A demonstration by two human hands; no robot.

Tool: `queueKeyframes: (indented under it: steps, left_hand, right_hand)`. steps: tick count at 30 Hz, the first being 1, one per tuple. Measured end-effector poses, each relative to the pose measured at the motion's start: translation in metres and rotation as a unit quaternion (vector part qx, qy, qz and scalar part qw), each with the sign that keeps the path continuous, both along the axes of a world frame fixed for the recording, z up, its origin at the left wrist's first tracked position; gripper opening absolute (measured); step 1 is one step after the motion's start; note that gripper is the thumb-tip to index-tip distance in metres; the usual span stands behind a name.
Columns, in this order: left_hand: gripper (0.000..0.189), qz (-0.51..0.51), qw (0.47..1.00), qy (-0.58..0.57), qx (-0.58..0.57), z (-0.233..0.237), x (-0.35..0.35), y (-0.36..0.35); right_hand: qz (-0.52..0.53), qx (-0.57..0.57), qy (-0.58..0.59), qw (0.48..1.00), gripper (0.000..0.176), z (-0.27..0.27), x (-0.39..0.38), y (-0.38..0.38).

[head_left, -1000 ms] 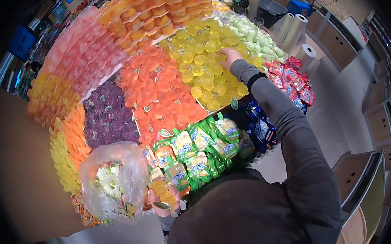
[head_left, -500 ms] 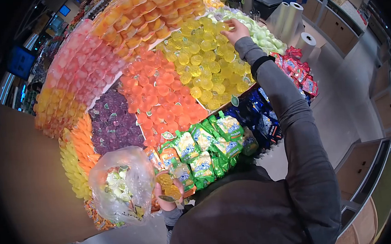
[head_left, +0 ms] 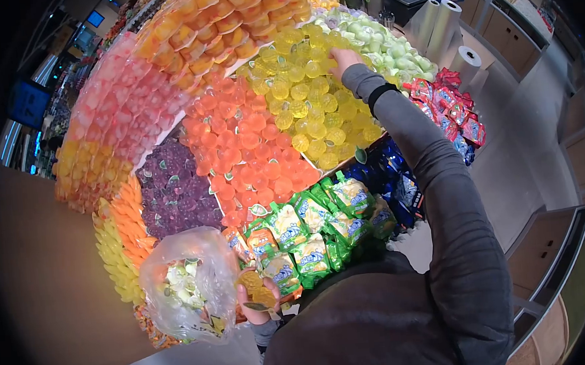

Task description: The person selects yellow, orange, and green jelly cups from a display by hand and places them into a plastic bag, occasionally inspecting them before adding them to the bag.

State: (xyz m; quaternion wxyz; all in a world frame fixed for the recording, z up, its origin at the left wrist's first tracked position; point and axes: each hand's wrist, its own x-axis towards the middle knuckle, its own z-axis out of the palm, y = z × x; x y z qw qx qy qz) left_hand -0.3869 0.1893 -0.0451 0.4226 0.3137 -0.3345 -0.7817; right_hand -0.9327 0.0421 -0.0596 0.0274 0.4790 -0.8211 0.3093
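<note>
My left hand (head_left: 255, 310) is closed around a couple of yellow jelly cups (head_left: 258, 291), close to my body at the front edge of the display. Just left of it sits a clear plastic bag (head_left: 156, 273) with pale green-white pieces inside. My right hand (head_left: 347, 62) reaches out to the far part of a heap of yellow jelly cups (head_left: 314, 106). Its fingertips are down among the cups and mostly hidden, so whether they grip one does not show.
Around the heap lie orange jelly cups (head_left: 245, 138), purple jellies (head_left: 176, 190), green jelly pouches (head_left: 311, 252), blue packets (head_left: 390, 179), red packets (head_left: 447, 107) and pale green jellies (head_left: 385, 47). Plastic bag rolls (head_left: 464, 62) stand at the right, beyond the display.
My right hand has moved slightly down and closer, its fingers now in among the yellow jelly cups. My left hand keeps its cups. The view has shifted a little.
</note>
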Motion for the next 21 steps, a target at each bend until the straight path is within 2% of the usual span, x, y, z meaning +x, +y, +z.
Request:
queueKeyframes:
  steps: [4,7,9,13,16,19,21]
  left_hand:
    - [0.048,-0.001,1.0,-0.014,0.014,0.002,0.0,-0.001]
    - [0.049,-0.018,1.0,-0.02,-0.001,0.004,-0.004,-0.003]
    - [0.049,-0.036,0.999,-0.016,-0.022,-0.002,-0.004,-0.006]
    - [0.048,-0.051,0.998,-0.01,-0.033,-0.001,-0.01,-0.01]
    - [0.048,-0.042,0.998,-0.02,-0.039,-0.006,-0.01,-0.008]
    - [0.047,-0.031,0.998,-0.027,-0.057,-0.005,-0.012,-0.005]
    - [0.045,-0.039,0.996,-0.031,-0.073,0.0,-0.008,-0.002]
  right_hand:
    - [0.004,0.003,0.059,0.998,0.024,-0.006,0.004,-0.007]
    - [-0.017,0.064,0.072,0.995,0.02,-0.005,0.008,-0.022]
    - [0.013,0.092,0.076,0.993,0.021,-0.01,0.001,-0.021]
    - [0.053,0.109,0.029,0.992,0.031,0.005,-0.012,-0.009]
    - [0.008,0.125,0.022,0.992,0.041,-0.005,-0.009,-0.02]
    - [-0.006,0.084,0.023,0.996,0.051,-0.006,-0.008,-0.017]
    - [-0.078,-0.047,0.029,0.995,0.054,0.009,0.016,-0.004]
